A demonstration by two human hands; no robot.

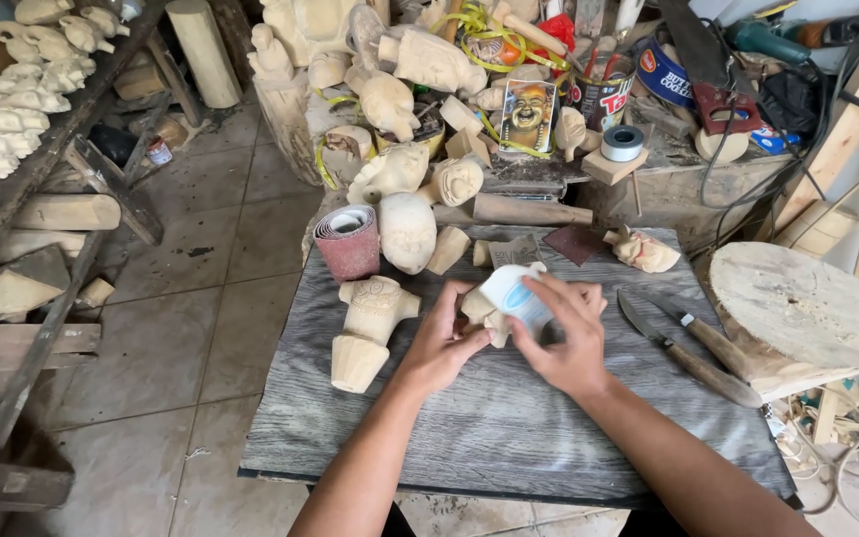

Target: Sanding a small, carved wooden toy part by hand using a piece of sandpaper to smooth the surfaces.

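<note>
My left hand (441,343) grips a small pale wooden carving (484,314) from the left, over the middle of a grey wooden board (509,428). My right hand (571,338) presses a folded white sheet of sandpaper (512,291) against the top of that carving. Both hands hold the piece just above the board. A larger unfinished wooden carving (370,326) lies on the board to the left of my left hand.
A red sandpaper roll (347,242) and an egg-shaped wooden blank (407,231) stand at the board's far edge. Two wood-handled knives (693,348) lie right of my hands, beside a round wood slab (797,308). Carvings, cans and tools crowd the bench behind; tiled floor lies left.
</note>
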